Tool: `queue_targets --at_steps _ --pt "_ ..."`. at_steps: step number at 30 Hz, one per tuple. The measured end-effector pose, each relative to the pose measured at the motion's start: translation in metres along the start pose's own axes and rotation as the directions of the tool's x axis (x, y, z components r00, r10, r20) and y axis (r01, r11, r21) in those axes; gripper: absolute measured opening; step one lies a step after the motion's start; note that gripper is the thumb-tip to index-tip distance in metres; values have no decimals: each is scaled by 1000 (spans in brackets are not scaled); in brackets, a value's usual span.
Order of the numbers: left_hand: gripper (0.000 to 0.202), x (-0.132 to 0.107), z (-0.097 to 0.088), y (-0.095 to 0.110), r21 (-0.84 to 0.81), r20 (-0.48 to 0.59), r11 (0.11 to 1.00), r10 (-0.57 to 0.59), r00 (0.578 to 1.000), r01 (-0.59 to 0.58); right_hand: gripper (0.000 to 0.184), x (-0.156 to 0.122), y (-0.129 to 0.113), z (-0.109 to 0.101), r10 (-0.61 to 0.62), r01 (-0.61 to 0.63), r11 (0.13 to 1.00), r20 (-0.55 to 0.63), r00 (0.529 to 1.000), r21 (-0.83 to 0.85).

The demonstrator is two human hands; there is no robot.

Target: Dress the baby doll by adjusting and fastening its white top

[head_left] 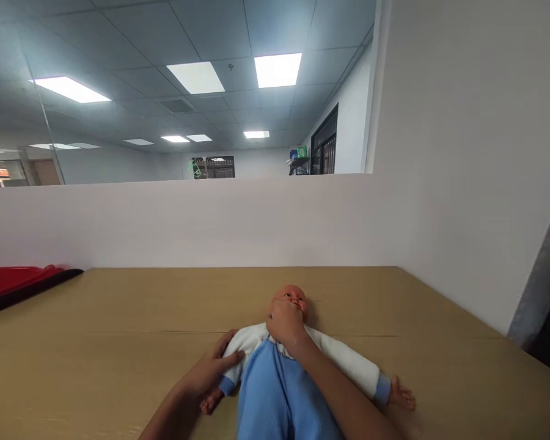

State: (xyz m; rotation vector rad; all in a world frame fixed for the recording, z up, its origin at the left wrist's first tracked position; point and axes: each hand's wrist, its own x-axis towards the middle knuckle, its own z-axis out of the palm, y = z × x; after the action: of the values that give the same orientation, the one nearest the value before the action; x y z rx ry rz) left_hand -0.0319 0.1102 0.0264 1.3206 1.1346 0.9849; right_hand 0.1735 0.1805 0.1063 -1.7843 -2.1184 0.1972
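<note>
- Blue-trousered doll (pixel 275 385) lies face up on the tan table (pixel 119 318), at its near edge, head pointing away.
- Left grip (pixel 213 366) closes over the doll's white sleeve, thumb on top.
- Right grip (pixel 284 324) sits curled at the doll's collar, under the chin; whether it pinches cloth cannot be told.
- Red item (pixel 9 282) lies far left, well apart.

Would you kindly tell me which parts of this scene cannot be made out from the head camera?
- Head view: the doll has its legs cut off by the bottom edge.
- Head view: whatever the right hand pinches at the doll's neck is hidden by its own knuckles.
- Head view: the red object runs off the left edge.
- Head view: the far shelf items are too small.
</note>
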Motion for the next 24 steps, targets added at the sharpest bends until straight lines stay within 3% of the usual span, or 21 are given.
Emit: queue_targets --at_steps 4,10,16,21,23,24 --pt "78 -3 -3 3 67 -34 997 -39 999 41 27 7 14 -10 9 -9 1000 1 1000 -19" --pt "57 2 -2 13 137 -53 981 143 988 -135 20 2 16 -16 -22 22 1000 16 1000 -2" --pt "53 5 -13 9 481 -57 861 221 974 -167 37 -2 22 -18 -128 109 982 117 985 156" --pt "70 11 -13 14 645 -88 741 314 945 -186 62 -15 76 -33 -262 125 910 316 912 395" --pt "63 15 0 27 691 -75 686 381 922 -227 65 -28 107 -38 -312 114 859 334 889 499" --pt "58 16 10 36 699 -62 667 415 908 -257 63 -35 123 -40 -323 106 801 278 904 589"
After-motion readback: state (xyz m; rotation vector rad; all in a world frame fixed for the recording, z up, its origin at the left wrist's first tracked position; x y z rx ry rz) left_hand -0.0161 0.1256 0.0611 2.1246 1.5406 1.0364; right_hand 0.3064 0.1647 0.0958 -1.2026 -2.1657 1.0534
